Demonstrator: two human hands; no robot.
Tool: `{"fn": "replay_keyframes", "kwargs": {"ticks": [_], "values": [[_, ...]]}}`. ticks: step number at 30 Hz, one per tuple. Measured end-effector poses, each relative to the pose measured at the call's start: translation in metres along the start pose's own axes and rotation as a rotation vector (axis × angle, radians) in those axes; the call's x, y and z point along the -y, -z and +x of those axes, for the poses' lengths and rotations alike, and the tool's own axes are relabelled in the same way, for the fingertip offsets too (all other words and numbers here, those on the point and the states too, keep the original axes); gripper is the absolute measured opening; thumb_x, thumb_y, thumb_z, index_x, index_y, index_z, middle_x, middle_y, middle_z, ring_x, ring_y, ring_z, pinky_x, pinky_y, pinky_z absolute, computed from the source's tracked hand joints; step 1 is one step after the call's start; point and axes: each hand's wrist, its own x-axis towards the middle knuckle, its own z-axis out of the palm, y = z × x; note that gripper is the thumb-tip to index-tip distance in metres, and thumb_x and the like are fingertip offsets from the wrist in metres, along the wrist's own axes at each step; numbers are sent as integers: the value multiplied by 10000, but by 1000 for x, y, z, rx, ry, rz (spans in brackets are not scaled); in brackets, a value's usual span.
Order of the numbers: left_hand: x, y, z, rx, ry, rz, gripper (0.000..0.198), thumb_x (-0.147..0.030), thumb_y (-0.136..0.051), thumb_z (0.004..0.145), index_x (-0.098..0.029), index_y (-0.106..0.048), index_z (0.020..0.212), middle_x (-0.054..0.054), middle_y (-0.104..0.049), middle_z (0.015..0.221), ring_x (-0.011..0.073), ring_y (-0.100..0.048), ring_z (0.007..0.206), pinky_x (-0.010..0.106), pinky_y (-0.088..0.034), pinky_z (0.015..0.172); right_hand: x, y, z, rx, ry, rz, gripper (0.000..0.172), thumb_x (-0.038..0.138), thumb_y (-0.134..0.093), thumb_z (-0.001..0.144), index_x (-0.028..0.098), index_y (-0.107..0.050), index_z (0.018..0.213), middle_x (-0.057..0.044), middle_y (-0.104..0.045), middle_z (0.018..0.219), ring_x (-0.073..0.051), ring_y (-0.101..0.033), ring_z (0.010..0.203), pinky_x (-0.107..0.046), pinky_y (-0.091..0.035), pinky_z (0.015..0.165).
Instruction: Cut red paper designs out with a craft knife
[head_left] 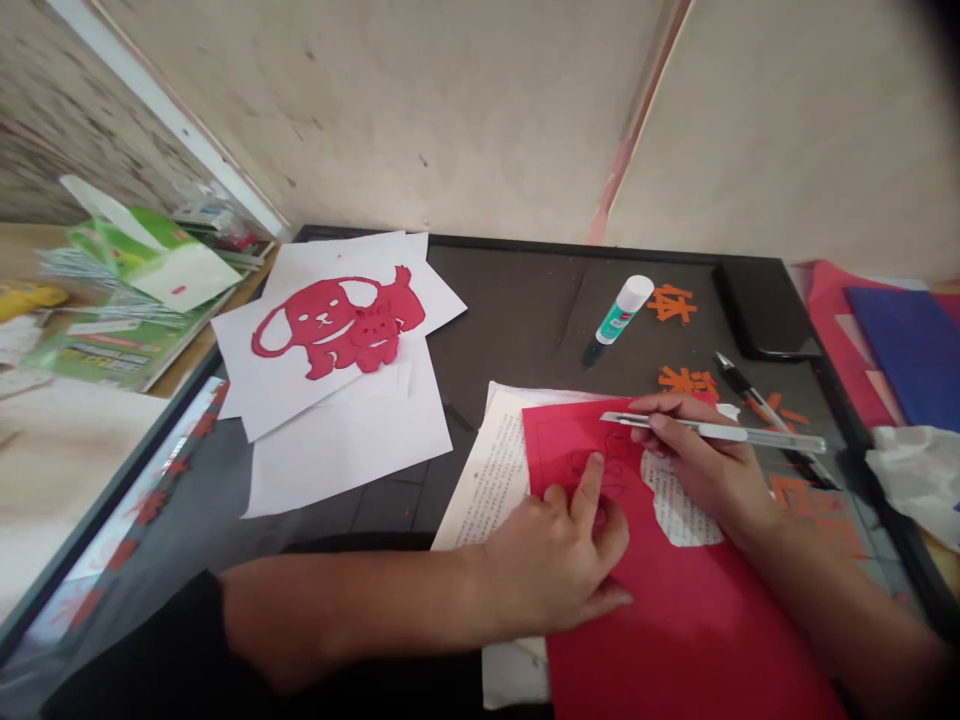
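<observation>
One knife is gripped in the right hand, above one red sheet at the bench's near edge; the sheet lies under the left hand, loosely open with its index finger extended. One glue stick stands toward the dark bench's far edge, one pen lies near its right edge, and a pale wall rises behind.

Your left grip rests on red paper over printed pages; your right grip holds a slim craft knife.
</observation>
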Motion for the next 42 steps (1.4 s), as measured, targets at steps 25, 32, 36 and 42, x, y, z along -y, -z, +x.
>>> {"fn": "replay_keyframes", "kwargs": {"ticks": [25,32,36,42], "values": [[5,-3,-4,-23,-6,70,677,-612,-506,914,-34,-594,1254,354,-492,1367,239,-677,662,332,-536,478,14,14,4,250,158,-236,111,353,-721,846,255,-763,874,-37,-741,879,-177,-678,820,-284,-543,718],[3,-10,-5,-67,11,63,662,-600,-485,915,-31,-599,1233,363,-495,1357,244,-669,645,337,-521,461,11,15,6,259,140,-264,139,373,-725,836,245,-771,863,-39,-748,844,-174,-686,766,-280,-550,682],[2,-11,-6,-86,21,73,663,-589,-479,919,-22,-592,1244,357,-503,1354,243,-663,644,340,-519,465,12,12,6,253,166,-276,141,380,-733,826,246,-773,848,-44,-754,849,-180,-693,783,-289,-559,713],[2,-12,-5,-65,14,66,674,-579,-449,934,-14,-566,1282,367,-485,1364,245,-670,659,341,-527,468,13,11,7,278,152,-263,161,391,-722,834,242,-774,871,-49,-750,837,-185,-695,768,-299,-565,672]]}}
